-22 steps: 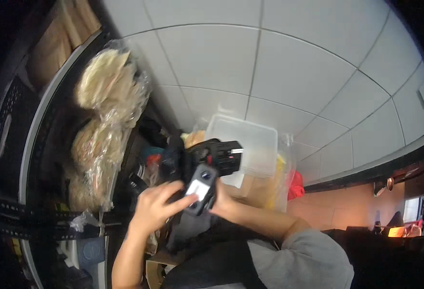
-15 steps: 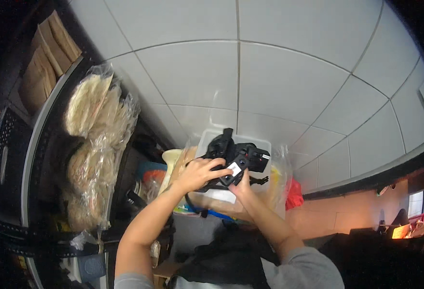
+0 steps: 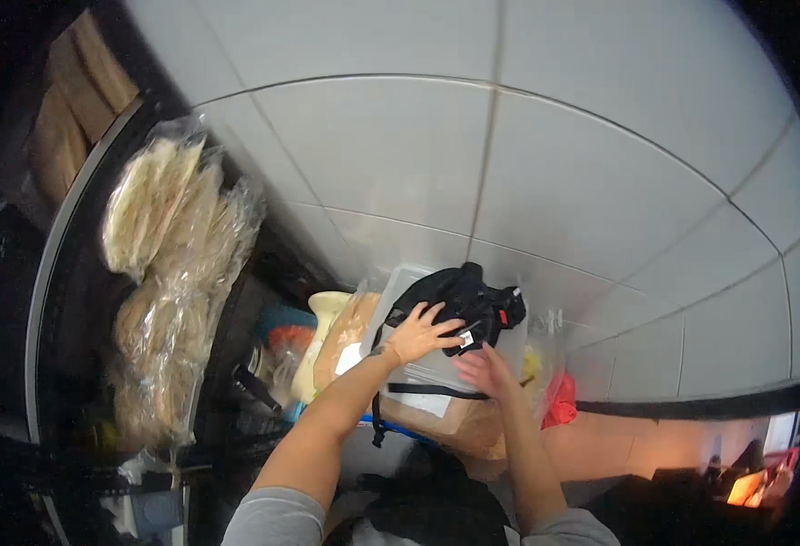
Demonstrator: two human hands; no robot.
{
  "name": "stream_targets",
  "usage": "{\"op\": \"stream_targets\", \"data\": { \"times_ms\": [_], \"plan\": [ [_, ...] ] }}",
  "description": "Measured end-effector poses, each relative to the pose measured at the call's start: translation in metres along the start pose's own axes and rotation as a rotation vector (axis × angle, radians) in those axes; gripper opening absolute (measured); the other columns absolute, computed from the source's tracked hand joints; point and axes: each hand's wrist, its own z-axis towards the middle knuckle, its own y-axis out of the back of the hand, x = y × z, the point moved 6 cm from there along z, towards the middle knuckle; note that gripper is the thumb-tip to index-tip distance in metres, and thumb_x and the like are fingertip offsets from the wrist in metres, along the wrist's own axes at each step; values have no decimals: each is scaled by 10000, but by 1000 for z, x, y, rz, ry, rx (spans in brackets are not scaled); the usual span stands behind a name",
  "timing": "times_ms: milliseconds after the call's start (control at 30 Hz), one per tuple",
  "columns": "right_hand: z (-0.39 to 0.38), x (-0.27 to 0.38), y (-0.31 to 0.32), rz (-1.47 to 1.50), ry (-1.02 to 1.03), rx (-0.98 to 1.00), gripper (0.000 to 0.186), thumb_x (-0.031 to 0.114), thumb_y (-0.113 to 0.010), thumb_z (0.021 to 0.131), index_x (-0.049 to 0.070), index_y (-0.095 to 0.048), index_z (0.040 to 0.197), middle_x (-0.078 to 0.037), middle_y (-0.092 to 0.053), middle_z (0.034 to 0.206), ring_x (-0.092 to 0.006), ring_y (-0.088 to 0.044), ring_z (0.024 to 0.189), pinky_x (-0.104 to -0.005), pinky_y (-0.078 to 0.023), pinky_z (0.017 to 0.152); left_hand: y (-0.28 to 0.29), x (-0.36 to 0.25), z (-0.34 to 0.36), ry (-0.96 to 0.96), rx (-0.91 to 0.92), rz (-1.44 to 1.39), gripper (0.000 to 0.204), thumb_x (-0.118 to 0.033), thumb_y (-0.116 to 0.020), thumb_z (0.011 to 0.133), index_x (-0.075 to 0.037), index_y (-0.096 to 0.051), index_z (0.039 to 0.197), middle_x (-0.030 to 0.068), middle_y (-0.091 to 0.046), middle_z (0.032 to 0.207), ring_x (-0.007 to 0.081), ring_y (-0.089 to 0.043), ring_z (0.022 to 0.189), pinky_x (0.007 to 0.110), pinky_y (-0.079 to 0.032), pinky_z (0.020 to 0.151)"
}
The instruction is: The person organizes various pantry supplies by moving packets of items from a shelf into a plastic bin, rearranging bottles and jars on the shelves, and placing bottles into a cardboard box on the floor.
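A black strapped bundle [image 3: 450, 296], with a small white label and a red mark, lies on a pale translucent plastic lid or box [image 3: 409, 278] against the tiled wall. My left hand [image 3: 422, 337] rests on the bundle's left part with its fingers spread. Just below the label, my right hand [image 3: 486, 371] is at the bundle's near right edge, its fingers stretched out and a little blurred; it grips nothing that I can see. A black strap [image 3: 436, 389] trails across the front of the box and hangs down at the left.
Brown cardboard [image 3: 336, 350] lies under the plastic box. At the left, clear bags of pale flat food [image 3: 172, 264] hang beside a dark shelf rack [image 3: 63, 237]. A cream-coloured thing [image 3: 327, 314] and a red bag [image 3: 559, 399] flank the stack. Tiled wall [image 3: 372, 146] stands behind.
The bundle has turned and been set down on the plastic box, its label now lower. Both hands have loosened from it, and the right hand has shifted right. The view has tilted slightly.
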Motion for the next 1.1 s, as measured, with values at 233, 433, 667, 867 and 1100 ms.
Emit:
{"op": "stream_targets", "data": {
  "times_ms": [233,433,667,867,1100],
  "plan": [
    [-46,49,13,-1252,444,-372,318,141,-538,881,5,-517,1167,-149,-611,1035,-251,-607,956,-350,-471,839,-5,-16,-12,286,-139,-311,322,-240,-512,812,-279,-607,1117,-6,-315,1440,443,-176,1330,673,-150,1021],
    [-3,45,3,-1757,678,-276,479,70,-622,707,-22,-517,1164,-228,-537,1157,-381,-494,1097,-428,-373,967,-14,-70,-111,454,13,-363,441,-111,-520,774,-205,-548,1203,58,-230,1487,393,-210,1351,657,-71,1060],
    [-12,55,-125,-2250,218,180,517,378,-625,763,13,-582,1127,-221,-606,1086,-390,-553,1026,-398,-431,888,51,-141,-345,1268,64,-695,483,-6,-494,758,-139,-513,1223,104,-420,1338,297,-389,1261,555,-304,990],
    [-59,-38,-368,-2005,761,874,390,249,-615,835,-33,-590,1103,-266,-544,1147,-395,-539,1049,-408,-420,906,115,-231,-475,1761,-324,-431,508,25,-477,729,-96,-516,1220,141,-502,1224,327,-486,1144,394,-408,968],
    [-228,-212,-547,-1746,611,1961,500,197,-661,759,-21,-505,1181,-206,-570,1077,-354,-567,986,-370,-448,855,218,-295,-566,1767,-708,-7,435,27,-482,732,-26,-537,1161,182,-558,1113,343,-523,1077,393,-425,933]
  ]
}}
